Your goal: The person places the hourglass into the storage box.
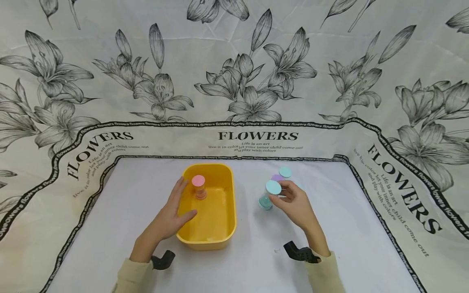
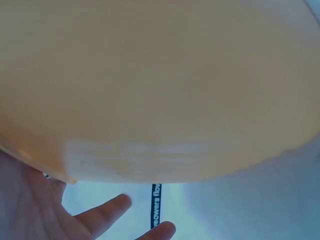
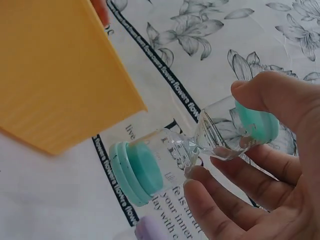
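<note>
So the right hand (image 1: 298, 203) has a mint-capped hourglass (image 3: 190, 145), its thumb and fingers pinching it around the upper cap and glass. The hourglass is tilted, out to the right of the yellow bin (image 1: 210, 221) and well apart from it. Can't really tell whether its lower cap touches the worktop (image 1: 253, 260).

Left hand (image 1: 166, 215) is over at the bin's left side, fingers spread wide and pretty straight, thumb reaching over the near part of the left rim. No clue if it's actually pressing on anything.

Inside the bin there's one pink-capped hourglass (image 1: 198, 181), upright, toward the far left. Just past the right hand, on the far side, there's a purple piece (image 1: 277, 178) and another mint cap (image 1: 285, 172) right by it, both partly blocked, so don't ask me about the rest of them.

Everything sits on a white cloth, with a black-and-white flower print backdrop (image 1: 253, 85) along the far side.
</note>
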